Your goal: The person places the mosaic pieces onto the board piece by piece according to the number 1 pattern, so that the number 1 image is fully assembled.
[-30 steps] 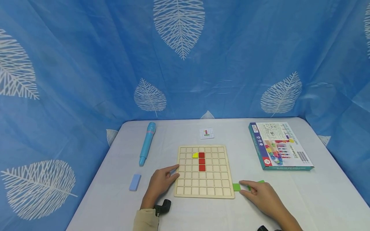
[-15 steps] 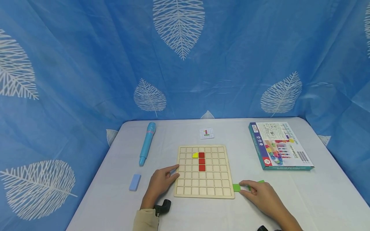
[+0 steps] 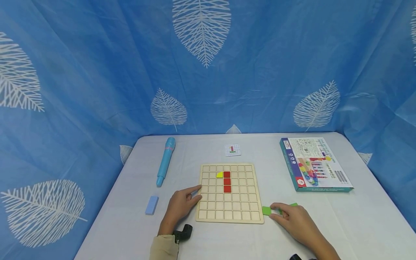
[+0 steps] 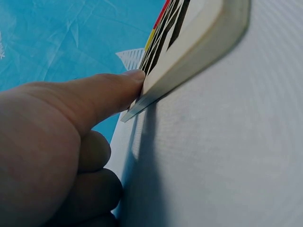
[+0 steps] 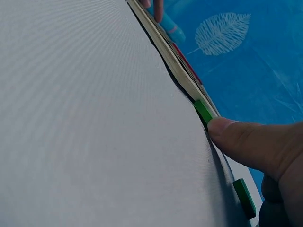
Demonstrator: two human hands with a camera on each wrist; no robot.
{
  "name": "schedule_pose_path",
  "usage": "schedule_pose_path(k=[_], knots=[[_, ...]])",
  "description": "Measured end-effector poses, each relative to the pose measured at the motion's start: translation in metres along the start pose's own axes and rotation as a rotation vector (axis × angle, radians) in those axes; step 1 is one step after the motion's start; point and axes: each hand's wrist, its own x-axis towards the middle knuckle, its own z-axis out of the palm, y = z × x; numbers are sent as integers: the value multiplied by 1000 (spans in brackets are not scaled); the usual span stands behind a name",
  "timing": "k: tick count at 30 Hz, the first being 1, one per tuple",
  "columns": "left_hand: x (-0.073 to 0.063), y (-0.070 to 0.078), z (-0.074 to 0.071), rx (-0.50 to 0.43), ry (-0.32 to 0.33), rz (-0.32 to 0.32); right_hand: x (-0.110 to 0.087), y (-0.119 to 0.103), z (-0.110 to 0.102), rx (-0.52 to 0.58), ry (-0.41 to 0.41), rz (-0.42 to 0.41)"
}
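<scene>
A square wooden grid board [image 3: 211,215] lies mid-table, with red square tiles [image 3: 227,189] in a column and a yellow tile [image 3: 219,174] with a slanted side beside the top one. My left hand [image 3: 182,204] rests its thumb and index fingertip on the board's left edge; in the left wrist view the thumb [image 4: 109,94] meets the rim. Just off the board's lower right edge, my right hand [image 3: 294,218] holds a green square tile [image 3: 266,211] by its right side between thumb and index finger. More green [image 3: 293,204] shows behind that hand, partly hidden.
A small printed pattern card [image 3: 232,150] lies beyond the board. At the back right is a flat toy box [image 3: 316,164]. On the left are a light-blue microphone-shaped object [image 3: 165,162] and a blue block [image 3: 151,205]. A blue leaf-print curtain [image 3: 208,97] hangs behind the table.
The green square tile has turned slightly and shifted a touch to the right with my right fingertips. The left hand and the board stay in place.
</scene>
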Motion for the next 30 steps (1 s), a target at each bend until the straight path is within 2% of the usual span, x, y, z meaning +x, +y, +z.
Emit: schedule_pose_path(k=[5, 14, 23, 30], knots=[[0, 0, 0, -1, 0, -6, -1, 0, -1, -1, 13, -14], [0, 0, 0, -6, 0, -1, 0, 3, -4, -29, 100, -95], [-2, 0, 1, -15, -3, -21, 6, -6, 2, -12, 110, -214], [-1, 0, 1, -13, -1, -15, 18, -21, 5, -21, 101, -268]])
